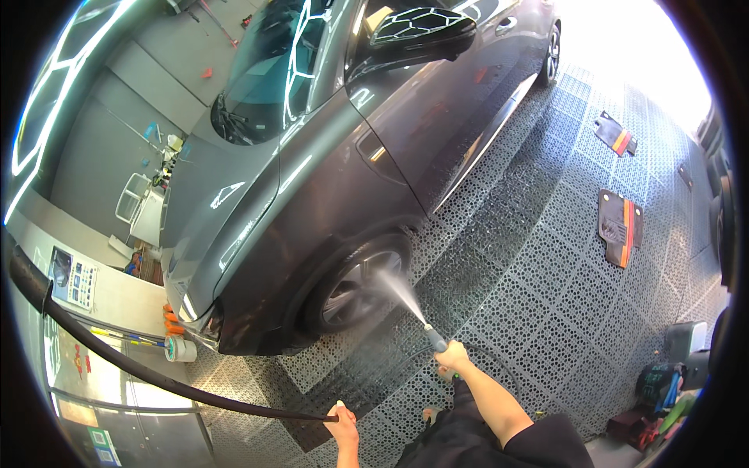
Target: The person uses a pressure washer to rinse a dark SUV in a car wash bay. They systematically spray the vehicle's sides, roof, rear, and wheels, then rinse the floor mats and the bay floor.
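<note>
My right hand (pixel 451 354) grips a pressure-washer spray gun (pixel 435 337), whose nozzle throws a white fan of water at the front wheel (pixel 360 289) of a dark grey car (pixel 327 193). Spray mist blurs part of the spokes. Lower and to the left, my left hand (pixel 343 424) is closed around a thick black hose (pixel 175 389), which curves away to the upper left. A thinner dark hose (pixel 508 370) loops over the floor behind my right hand.
Wet grey plastic grating tiles (pixel 526 286) cover the floor. Car mats with orange and red stripes (pixel 620 228) lie on the right. Boxes and cloths (pixel 661 380) stand at the lower right. A white bucket (pixel 180 348) is near the car's front, and a side mirror (pixel 424 32) juts out above.
</note>
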{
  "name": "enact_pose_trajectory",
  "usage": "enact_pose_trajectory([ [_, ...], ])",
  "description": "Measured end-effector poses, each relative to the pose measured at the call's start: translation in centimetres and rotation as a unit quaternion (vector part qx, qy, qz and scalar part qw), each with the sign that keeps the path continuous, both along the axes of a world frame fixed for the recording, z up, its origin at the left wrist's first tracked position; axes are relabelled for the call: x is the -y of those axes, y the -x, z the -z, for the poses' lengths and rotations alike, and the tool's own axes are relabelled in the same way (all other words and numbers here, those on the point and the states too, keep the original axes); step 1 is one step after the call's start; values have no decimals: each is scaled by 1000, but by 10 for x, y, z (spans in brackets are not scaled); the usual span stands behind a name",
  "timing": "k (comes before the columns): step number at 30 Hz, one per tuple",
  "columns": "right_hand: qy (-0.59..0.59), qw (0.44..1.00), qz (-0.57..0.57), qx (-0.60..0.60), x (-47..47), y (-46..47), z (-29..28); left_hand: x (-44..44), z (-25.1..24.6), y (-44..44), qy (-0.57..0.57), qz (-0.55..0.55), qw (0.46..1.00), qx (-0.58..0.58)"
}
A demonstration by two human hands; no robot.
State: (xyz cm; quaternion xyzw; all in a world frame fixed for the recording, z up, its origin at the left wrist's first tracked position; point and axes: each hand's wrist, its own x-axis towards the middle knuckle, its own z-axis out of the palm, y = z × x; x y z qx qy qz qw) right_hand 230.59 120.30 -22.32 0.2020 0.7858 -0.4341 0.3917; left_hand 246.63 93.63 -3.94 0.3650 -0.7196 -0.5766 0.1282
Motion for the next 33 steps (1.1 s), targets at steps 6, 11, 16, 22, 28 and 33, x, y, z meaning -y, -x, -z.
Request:
enact_pose_trajectory([
  [6, -38, 995, -91, -14, 0, -29, 12, -2, 15, -5, -18, -6, 1000, 18],
  [11, 77, 985, -131, -78, -8, -34, -44, 21, 50, -36, 94, 89, 984, 121],
  [16, 130, 946, 87, -283, -54, -16, -161, 26, 57, -47, 113, -2, 992, 53],
  [22, 310, 830, 324, -332, -135, 7, -308, 25, 26, -68, 19, 11, 996, 83],
  [28, 330, 824, 333, -319, -159, -25, -356, 23, 26, -97, 128, 90, 985, -68],
  [33, 257, 913, 93, -303, -68, -72, -334, 46, 28, -153, 86, 108, 990, 17],
])
